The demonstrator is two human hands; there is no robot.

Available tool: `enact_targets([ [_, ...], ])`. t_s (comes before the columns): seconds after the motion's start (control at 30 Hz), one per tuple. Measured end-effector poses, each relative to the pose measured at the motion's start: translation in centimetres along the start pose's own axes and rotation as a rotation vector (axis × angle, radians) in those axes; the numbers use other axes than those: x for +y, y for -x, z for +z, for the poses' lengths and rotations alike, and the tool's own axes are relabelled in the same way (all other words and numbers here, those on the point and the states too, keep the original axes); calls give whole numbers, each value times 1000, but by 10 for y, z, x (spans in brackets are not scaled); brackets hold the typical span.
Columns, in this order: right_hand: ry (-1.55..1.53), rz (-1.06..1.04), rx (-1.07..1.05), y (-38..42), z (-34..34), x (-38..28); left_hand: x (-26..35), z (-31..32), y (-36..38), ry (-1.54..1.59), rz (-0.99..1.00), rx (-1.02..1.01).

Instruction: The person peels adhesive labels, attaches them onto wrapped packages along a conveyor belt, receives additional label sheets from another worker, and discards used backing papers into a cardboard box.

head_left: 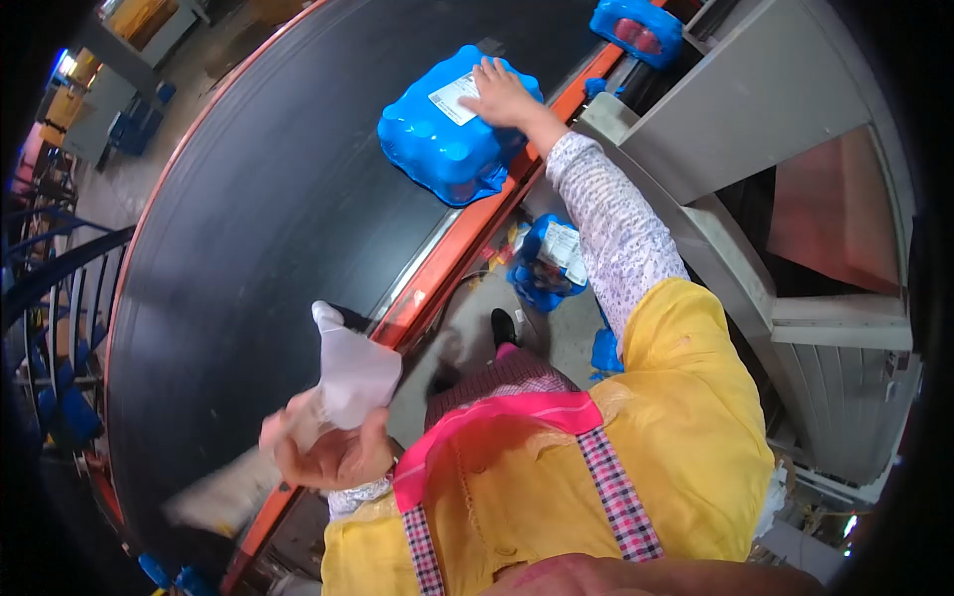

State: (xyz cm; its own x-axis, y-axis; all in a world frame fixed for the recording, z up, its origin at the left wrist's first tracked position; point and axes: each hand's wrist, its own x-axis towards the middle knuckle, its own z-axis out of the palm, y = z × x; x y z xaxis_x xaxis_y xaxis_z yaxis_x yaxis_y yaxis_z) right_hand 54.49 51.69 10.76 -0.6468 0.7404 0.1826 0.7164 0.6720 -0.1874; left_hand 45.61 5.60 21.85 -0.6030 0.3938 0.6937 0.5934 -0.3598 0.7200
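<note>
My right hand (502,94) lies flat with fingers spread on top of a blue shrink-wrapped pack (417,134). Under its fingertips is a white printed label (455,97) on the wrap. The pack sits on the black conveyor belt (268,199), against its orange edge rail (437,268). Lower left, my left hand (343,452) is palm up and partly smeared by motion. Between its thumb and fingers stands a thin whitish sheet (360,382), its top corner bent over the belt.
Another blue pack (636,32) is by the belt's far end. A labelled blue pack (550,263) lies on the floor beside the belt, near my feet. Grey metal housing (735,99) rises on the right. A blue railing (70,268) stands beyond the belt's left side.
</note>
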Motion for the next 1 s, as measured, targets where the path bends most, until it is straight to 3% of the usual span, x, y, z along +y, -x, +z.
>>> enact_targets([
  [0.03,112,55,15,16,-6,-31,4,7,1,149,-88,30],
  [0.07,120,-24,14,29,-4,-53,8,10,1,-31,-31,-153],
  [0.1,127,-99,10,46,-1,-82,13,12,-1,51,-167,-332],
  [0.13,25,-206,-79,66,-7,-112,17,14,-3,107,-313,-503],
  [0.17,-61,-303,-159,85,-18,-134,21,24,-9,447,-634,-658],
  [0.23,-583,-609,-243,123,-34,-141,26,49,-26,657,-909,-961],
  [0.27,-902,-428,-337,142,-54,-134,20,60,-16,661,-855,-967],
  [0.3,-1239,-228,-407,153,-75,-112,21,86,-16,664,-968,-926],
  [0.33,-1488,66,-319,164,-73,-90,7,99,-9,629,-996,-942],
  [0.37,-1523,-66,-215,180,-91,-61,-11,110,-2,599,-1017,-969],
  [0.43,-1491,64,-253,224,-144,-42,-22,143,2,541,-1022,-1014],
  [0.47,-1427,241,-174,240,-137,-35,-25,165,7,569,-1006,-1045],
  [0.57,-1275,379,120,274,-138,-23,-22,220,19,573,-945,-1102],
  [0.7,-1374,675,326,304,-134,10,-18,278,39,466,-721,-1100],
  [0.73,-1097,825,307,306,-156,13,-14,290,42,444,-699,-1087],
  [0.77,-690,589,613,318,-132,-2,-22,279,56,522,-675,-991],
  [0.83,-283,246,638,334,-124,-18,-37,252,63,544,-748,-1124],
  [0.93,-506,181,393,349,-93,-26,-48,236,70,420,-689,-1263],
  [1.0,-585,225,347,355,-84,-30,-52,229,74,419,-646,-1310],
])
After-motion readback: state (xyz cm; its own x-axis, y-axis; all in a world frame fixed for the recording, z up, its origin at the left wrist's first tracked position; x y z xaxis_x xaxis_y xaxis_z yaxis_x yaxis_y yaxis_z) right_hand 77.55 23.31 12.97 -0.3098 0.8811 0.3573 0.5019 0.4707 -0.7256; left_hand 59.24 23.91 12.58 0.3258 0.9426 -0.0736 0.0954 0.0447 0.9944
